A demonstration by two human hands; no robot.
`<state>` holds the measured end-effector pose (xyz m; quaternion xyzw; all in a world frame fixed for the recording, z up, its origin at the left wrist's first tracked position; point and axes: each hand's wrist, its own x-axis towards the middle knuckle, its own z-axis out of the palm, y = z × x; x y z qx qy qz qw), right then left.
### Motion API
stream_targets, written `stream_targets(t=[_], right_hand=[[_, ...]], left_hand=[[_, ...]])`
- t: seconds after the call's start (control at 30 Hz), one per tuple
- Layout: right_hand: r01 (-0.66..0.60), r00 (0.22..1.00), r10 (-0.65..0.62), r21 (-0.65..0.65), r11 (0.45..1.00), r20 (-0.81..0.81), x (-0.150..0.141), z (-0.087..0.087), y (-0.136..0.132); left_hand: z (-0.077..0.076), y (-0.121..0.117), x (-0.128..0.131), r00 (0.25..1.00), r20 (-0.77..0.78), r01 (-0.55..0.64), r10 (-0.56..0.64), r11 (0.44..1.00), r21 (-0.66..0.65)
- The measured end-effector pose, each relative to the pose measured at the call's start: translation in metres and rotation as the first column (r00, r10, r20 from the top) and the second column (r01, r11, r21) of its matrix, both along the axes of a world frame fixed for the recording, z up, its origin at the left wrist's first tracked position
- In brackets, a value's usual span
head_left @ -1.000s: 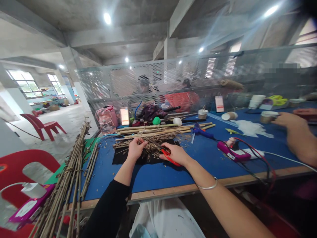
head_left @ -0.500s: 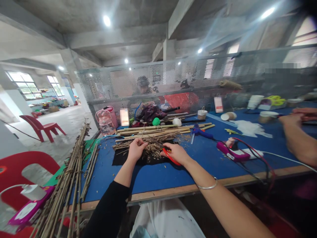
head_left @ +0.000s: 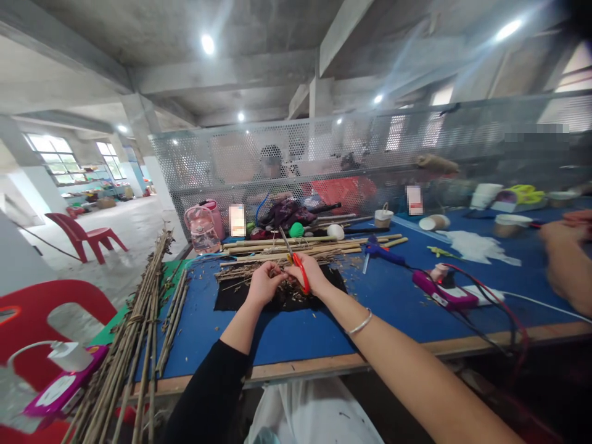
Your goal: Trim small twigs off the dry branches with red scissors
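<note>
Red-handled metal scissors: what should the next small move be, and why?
Probably turn the bare right hand so that the red-handled metal scissors point down toward the dry brown plant scraps on the black cloth, if more cutting is wanted. The scissors' tips point up and away from the scraps, while the bare left hand is close beside the right; anything between them is too small to tell.

ceiling lamps (head_left: pixel 208 44): glare, streaks | left windows (head_left: pixel 53 154): overexposed | upper-right corner: dark | edges: stretched

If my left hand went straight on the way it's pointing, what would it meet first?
Probably your right hand, holding the red-handled scissors; it's right beside your left hand, though whether they touch is unclear.
</note>
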<state>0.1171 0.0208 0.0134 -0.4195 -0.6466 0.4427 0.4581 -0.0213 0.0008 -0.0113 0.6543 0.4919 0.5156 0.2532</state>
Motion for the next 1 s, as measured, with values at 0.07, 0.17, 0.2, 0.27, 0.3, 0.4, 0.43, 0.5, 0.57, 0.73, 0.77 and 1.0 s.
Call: stream_targets(t=[0.07, 0.17, 0.2, 0.27, 0.3, 0.4, 0.43, 0.5, 0.57, 0.73, 0.77, 1.0], right_hand=[[0.031, 0.999, -0.03, 0.037, 0.999, -0.021, 0.002, 0.001, 0.003], [0.04, 0.998, -0.037, 0.051, 0.998, -0.06, 0.009, 0.001, 0.009], [0.038, 0.997, -0.034, 0.051, 0.998, -0.069, 0.012, 0.001, 0.01], [0.03, 0.997, -0.026, 0.059, 0.998, -0.079, 0.017, -0.001, 0.013], [0.028, 0.996, -0.023, 0.069, 0.997, -0.082, 0.018, -0.002, 0.014], [0.013, 0.996, -0.004, 0.097, 0.995, -0.091, 0.02, -0.005, 0.014], [0.006, 0.996, 0.003, 0.105, 0.994, -0.091, 0.02, -0.005, 0.014], [-0.004, 0.997, 0.014, 0.124, 0.992, -0.079, 0.019, -0.005, 0.012], [-0.011, 0.998, 0.019, 0.145, 0.989, -0.055, 0.016, -0.005, 0.011], [-0.011, 0.999, 0.018, 0.144, 0.99, -0.05, 0.006, -0.007, 0.008], [-0.001, 0.999, 0.007, 0.129, 0.992, -0.046, 0.006, -0.007, 0.007], [-0.025, 0.977, 0.06, -0.169, 0.985, 0.206, 0.038, 0.008, -0.021]], left_hand=[[0.003, -0.001, -0.002, 1.0, 0.019, -0.007, 0.008, 1.0, -0.025], [0.008, -0.001, -0.007, 0.996, -0.013, -0.093, 0.093, 0.994, -0.059], [0.01, -0.001, -0.008, 0.991, -0.033, -0.128, 0.126, 0.989, -0.068], [0.012, -0.001, -0.011, 0.986, -0.063, -0.16, 0.155, 0.983, -0.086], [0.012, -0.002, -0.011, 0.987, -0.073, -0.151, 0.145, 0.984, -0.094], [0.01, -0.003, -0.009, 0.992, -0.109, -0.073, 0.062, 0.993, -0.096], [0.009, -0.004, -0.008, 0.992, -0.122, -0.053, 0.041, 0.994, -0.092], [0.006, -0.004, -0.006, 0.99, -0.137, -0.03, 0.018, 0.996, -0.082], [0.004, -0.004, -0.004, 0.991, -0.133, -0.019, 0.008, 0.996, -0.084], [0.005, -0.004, -0.003, 0.99, -0.143, -0.028, 0.015, 0.996, -0.089], [0.006, -0.004, -0.004, 0.989, -0.147, -0.036, 0.025, 0.996, -0.076], [0.009, -0.002, -0.007, 0.984, -0.077, -0.164, 0.159, 0.985, -0.061]])
